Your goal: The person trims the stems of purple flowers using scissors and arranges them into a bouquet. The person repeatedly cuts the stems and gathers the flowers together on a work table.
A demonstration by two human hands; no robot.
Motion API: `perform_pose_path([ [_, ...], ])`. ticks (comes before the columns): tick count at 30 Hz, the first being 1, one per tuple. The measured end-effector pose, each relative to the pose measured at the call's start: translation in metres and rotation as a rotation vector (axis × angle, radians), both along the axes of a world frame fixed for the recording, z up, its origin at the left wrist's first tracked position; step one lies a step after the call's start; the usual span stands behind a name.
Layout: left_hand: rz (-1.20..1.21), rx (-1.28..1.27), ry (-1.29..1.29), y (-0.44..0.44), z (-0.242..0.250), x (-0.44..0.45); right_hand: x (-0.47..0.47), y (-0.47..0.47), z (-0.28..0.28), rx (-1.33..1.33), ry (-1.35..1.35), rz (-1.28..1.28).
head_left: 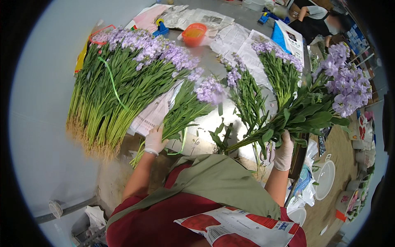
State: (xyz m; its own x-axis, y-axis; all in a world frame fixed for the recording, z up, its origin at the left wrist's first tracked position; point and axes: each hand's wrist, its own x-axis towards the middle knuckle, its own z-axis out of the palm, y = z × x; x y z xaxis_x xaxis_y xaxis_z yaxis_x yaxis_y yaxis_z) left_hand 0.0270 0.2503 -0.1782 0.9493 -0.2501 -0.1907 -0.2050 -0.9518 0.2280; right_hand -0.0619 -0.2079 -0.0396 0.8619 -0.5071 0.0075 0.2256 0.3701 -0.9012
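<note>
My left hand (155, 140), in a white glove, grips a small bunch of lilac stock flowers (185, 109) by its stems. The cut ends poke out below my wrist, and the heads lie toward the table's middle. My right hand (284, 151), gloved too, holds a larger-looking bunch of stock flowers (308, 114) up and tilted, with its blooms to the upper right; leaves cover part of my fingers. Left of my left hand lies a big heap of stock stems with roots (114, 92). Between my hands rests a loose bunch (247, 95), with another flower bunch (279, 74) behind it.
Newspaper sheets (228, 37), an orange basket (194, 34) and a blue tape dispenser (160, 28) are at the table's back. Scissors (270, 152) lie by my right hand. A person (318, 23) stands at the upper right. A white bucket (325, 179) is on the floor.
</note>
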Motion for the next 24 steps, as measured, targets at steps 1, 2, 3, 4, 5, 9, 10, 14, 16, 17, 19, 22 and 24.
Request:
perform_pose_path([
  [1,0.005,-0.005,-0.079,0.001,-0.004,-0.002,0.0,-0.001,-0.001,-0.029,0.018,-0.019],
  [2,0.037,-0.02,-0.078,0.002,-0.007,-0.002,0.001,-0.001,-0.002,-0.025,0.086,-0.029],
  [3,0.076,-0.027,-0.063,0.002,-0.009,0.0,0.002,-0.001,-0.004,-0.03,0.112,-0.037],
  [4,0.099,-0.061,-0.081,0.001,-0.012,0.003,0.003,-0.002,-0.004,-0.033,0.121,-0.045],
  [5,0.094,-0.132,-0.103,0.003,-0.014,0.005,0.004,-0.002,-0.005,-0.07,0.113,-0.033],
  [9,0.051,-0.301,0.051,0.022,-0.016,0.016,0.008,-0.002,-0.005,-0.037,0.121,0.034],
  [10,0.061,-0.318,0.082,0.024,-0.017,0.02,0.008,-0.001,-0.004,-0.039,0.135,0.04],
  [14,0.1,-0.225,0.141,0.026,-0.025,0.039,0.011,0.009,0.005,-0.029,0.232,0.048],
  [16,0.1,-0.166,0.141,0.022,-0.029,0.047,0.011,0.016,0.011,-0.034,0.238,0.068],
  [17,0.134,-0.146,0.213,0.021,-0.029,0.051,0.011,0.019,0.014,-0.045,0.243,0.08],
  [19,0.139,-0.195,0.117,0.021,-0.028,0.054,0.011,0.023,0.019,-0.061,0.219,0.077],
  [22,0.137,-0.42,-0.044,0.024,-0.014,0.057,0.011,0.024,0.021,-0.112,0.26,0.077],
  [24,0.257,-0.671,0.112,0.027,0.005,0.059,0.013,0.023,0.018,-0.134,0.309,0.062],
])
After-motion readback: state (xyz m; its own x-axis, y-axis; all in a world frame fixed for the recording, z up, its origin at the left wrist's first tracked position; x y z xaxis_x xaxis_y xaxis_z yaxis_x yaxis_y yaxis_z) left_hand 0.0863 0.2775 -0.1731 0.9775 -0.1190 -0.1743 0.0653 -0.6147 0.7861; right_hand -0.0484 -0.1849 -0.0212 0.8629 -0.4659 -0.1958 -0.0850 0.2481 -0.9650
